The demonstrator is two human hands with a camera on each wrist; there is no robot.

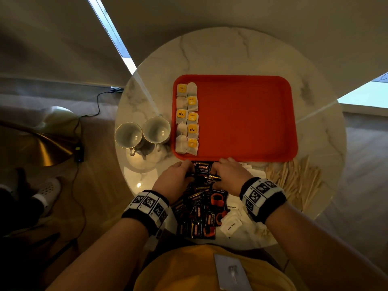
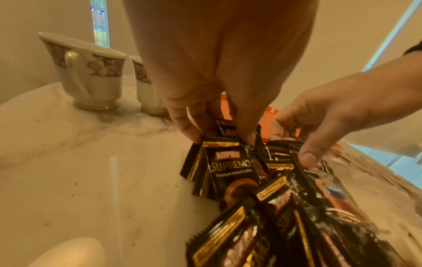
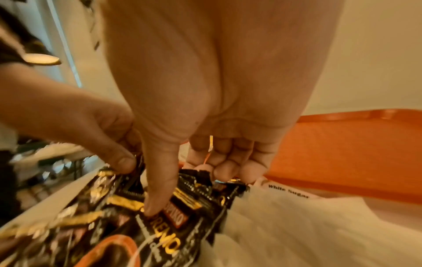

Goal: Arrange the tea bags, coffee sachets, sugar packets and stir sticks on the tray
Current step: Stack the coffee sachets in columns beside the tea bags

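Both grips, left hand [image 1: 176,176] and right hand [image 1: 228,172], pinch Kopiko coffee sachets [image 1: 202,167] off the desk [image 1: 231,51] pile; tea bags [image 1: 187,118] done, so next we lay sachets flat on the red tray [image 1: 241,116].

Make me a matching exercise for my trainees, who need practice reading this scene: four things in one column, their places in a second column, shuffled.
Things:
1. tea bags
2. coffee sachets
3. stir sticks
4. teacups

Places:
A. on the table, left of the tray
B. in two columns along the left edge of the red tray
C. loose on the table, near the tray's near right corner
D. piled on the table in front of the tray, under both hands

Pairs: 1-B, 2-D, 3-C, 4-A
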